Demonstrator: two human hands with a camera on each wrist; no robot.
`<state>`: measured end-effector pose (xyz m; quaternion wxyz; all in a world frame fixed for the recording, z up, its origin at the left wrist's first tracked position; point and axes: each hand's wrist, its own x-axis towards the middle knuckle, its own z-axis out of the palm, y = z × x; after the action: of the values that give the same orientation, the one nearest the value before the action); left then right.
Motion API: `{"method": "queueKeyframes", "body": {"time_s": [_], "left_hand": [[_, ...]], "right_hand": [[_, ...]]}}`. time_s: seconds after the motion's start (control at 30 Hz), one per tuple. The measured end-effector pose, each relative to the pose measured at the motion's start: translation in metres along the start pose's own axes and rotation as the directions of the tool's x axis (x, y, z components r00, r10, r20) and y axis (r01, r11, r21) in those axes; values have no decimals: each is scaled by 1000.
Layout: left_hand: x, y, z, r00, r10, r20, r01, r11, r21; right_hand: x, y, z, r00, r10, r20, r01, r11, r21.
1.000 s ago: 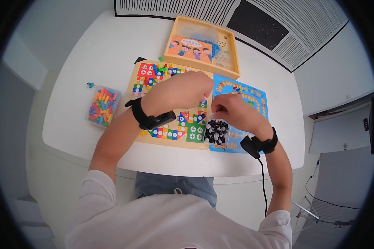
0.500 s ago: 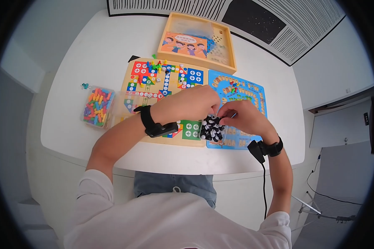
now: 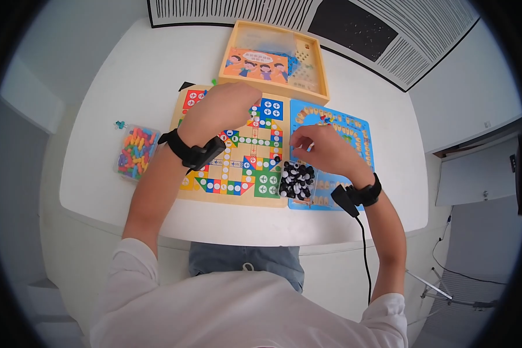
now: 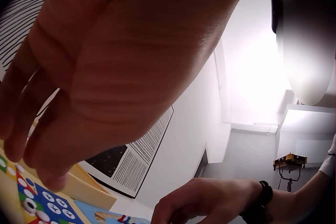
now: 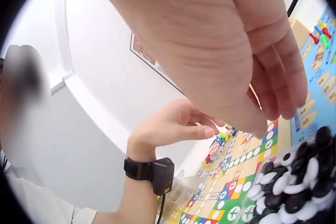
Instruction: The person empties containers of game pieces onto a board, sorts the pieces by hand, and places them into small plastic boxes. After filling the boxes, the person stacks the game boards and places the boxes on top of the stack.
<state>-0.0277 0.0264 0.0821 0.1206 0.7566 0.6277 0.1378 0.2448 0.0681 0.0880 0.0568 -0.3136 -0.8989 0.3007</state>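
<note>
Over the upper part of the colourful board (image 3: 214, 171), the left hand (image 3: 221, 109) hangs palm down with its fingers loosely bent. No piece shows in it in the left wrist view, where the left hand (image 4: 121, 71) fills the top. The right hand (image 3: 326, 149) hovers above the blue board (image 3: 362, 139), just behind a clear box of black and white pieces (image 3: 297, 181). Its fingers are relaxed, with nothing visible between thumb and fingers of the right hand (image 5: 226, 50) in the right wrist view. A black piece (image 3: 277, 158) sits on the colourful board beside the box.
At the left stands a clear box of multicoloured pieces (image 3: 138, 152), with a small teal item (image 3: 120, 124) beside it. Behind the boards lies a wooden tray (image 3: 272, 89) holding an orange booklet (image 3: 255, 65). Small coloured pieces (image 5: 324, 34) lie on the blue board.
The left hand has moved away from the box of black and white pieces, up and left across the board. The right hand has drawn back from the box's pieces, and its fingers have loosened.
</note>
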Motion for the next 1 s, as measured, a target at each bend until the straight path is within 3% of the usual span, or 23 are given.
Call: {"method": "queueKeyframes", "body": {"time_s": [0.03,0.1,0.17,0.2,0.27,0.43,0.5,0.57,0.63,0.7,0.87,0.9,0.93,1.0], "left_hand": [[2,-4,5,1000,-24,1,23,999,42],[5,-12,17,999,-46,0,46,995,90],[8,-15,28,987,35,-155,-31,999,28],[10,-14,29,987,36,-157,-31,999,29],[14,-13,33,999,45,-21,-45,999,-26],[17,-15,59,984,155,-85,-158,987,-24],[17,-12,60,981,165,-106,-171,984,-57],[18,-8,53,983,186,4,-186,983,-11],[19,-8,53,986,168,11,-168,986,-22],[18,-9,54,989,149,20,-148,988,-33],[16,-18,45,979,190,67,-188,981,-34],[19,-28,42,981,190,30,-186,976,-111],[18,-31,25,982,185,29,-181,978,-107],[13,-35,-11,998,53,23,-50,992,-113]], "right_hand": [[9,-6,2,1000,-7,-8,7,1000,3],[24,-20,6,988,48,147,-25,988,-154],[38,-28,11,981,70,182,-36,983,-181],[43,-29,13,970,98,222,-51,976,-211],[49,-27,19,968,96,230,-38,969,-245],[63,-16,31,946,63,319,16,971,-237],[60,-17,32,945,80,316,-5,973,-231],[58,-22,31,947,65,313,6,975,-220],[58,-24,30,949,47,311,21,977,-210],[60,-25,30,963,80,256,-43,988,-145],[63,-37,28,987,23,160,-10,997,-80],[64,-38,27,991,13,130,-7,999,-44],[65,-38,28,991,6,131,-1,999,-42],[64,-38,30,998,-21,61,20,1000,21]]}}
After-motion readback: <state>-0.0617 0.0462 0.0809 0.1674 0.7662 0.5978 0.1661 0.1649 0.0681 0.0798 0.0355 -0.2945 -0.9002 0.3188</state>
